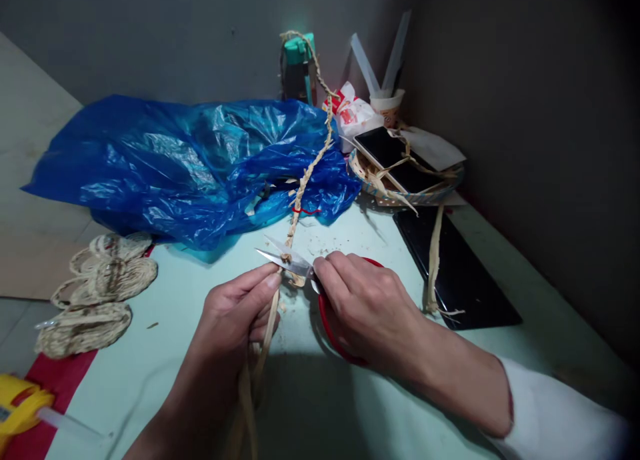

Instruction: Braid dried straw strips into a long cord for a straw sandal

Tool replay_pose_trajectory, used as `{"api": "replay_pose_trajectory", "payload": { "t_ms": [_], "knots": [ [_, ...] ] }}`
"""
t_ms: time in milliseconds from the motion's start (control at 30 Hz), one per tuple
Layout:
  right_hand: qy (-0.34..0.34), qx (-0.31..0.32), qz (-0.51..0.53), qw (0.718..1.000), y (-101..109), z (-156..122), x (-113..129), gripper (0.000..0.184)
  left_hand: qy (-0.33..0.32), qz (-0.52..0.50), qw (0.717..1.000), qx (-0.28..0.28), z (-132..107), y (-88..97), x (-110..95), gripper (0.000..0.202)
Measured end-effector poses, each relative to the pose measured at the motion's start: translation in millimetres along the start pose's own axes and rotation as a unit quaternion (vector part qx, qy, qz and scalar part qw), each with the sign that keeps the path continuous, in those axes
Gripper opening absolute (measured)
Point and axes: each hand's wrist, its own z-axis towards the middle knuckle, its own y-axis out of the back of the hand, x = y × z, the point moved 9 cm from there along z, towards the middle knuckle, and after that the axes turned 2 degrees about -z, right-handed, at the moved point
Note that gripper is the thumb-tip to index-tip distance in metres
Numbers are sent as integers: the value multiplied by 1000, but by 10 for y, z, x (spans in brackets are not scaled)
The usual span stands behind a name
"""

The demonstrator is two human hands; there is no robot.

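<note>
My left hand pinches a braided straw cord near its lower end. Loose straw strands hang down from between those fingers. The braid runs away from me over a blue plastic bag and up across a bottle with a teal lid. My right hand is closed around red-handled scissors. Their blades are apart and lie across the braid just beyond my left fingertips. A thin red tie crosses the braid a little farther up.
Coiled braided bundles lie at the left, above a yellow glue gun. At the right, a woven basket carries a phone and straw. Nearby are a black tablet-like slab and a paper cup.
</note>
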Motion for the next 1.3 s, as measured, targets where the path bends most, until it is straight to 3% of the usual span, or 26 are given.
{"api": "replay_pose_trajectory", "payload": {
  "t_ms": [333, 433, 567, 867, 1100, 1167, 1233, 1300],
  "knots": [
    [-46, 14, -9, 999, 34, -20, 26, 5, -11, 16, 1000, -19, 14, -2, 32, 30],
    [-52, 8, -11, 999, 56, 31, 20, 21, -16, 24, 1000, -8, -2, -49, 36, 31],
    [-29, 18, -20, 999, 29, 52, 17, 6, -9, 24, 1000, 3, -9, -73, 57, 31],
    [-27, 54, -24, 998, -19, -25, 35, 14, -1, 14, 1000, -15, 25, -8, 95, 48],
    [-23, 77, -21, 997, -38, -79, 37, 18, 0, 7, 1000, -31, -14, -26, 52, 49],
    [-25, 59, -15, 998, 18, -71, -3, 15, 0, -3, 1000, -25, -24, -33, 32, 49],
    [-40, 13, -12, 999, 135, -50, -100, 8, 5, -17, 1000, -14, -26, -37, 25, 48],
    [-65, -43, -6, 997, 275, -38, -225, 12, 12, -32, 999, -8, -24, -24, 25, 46]
  ]
}}
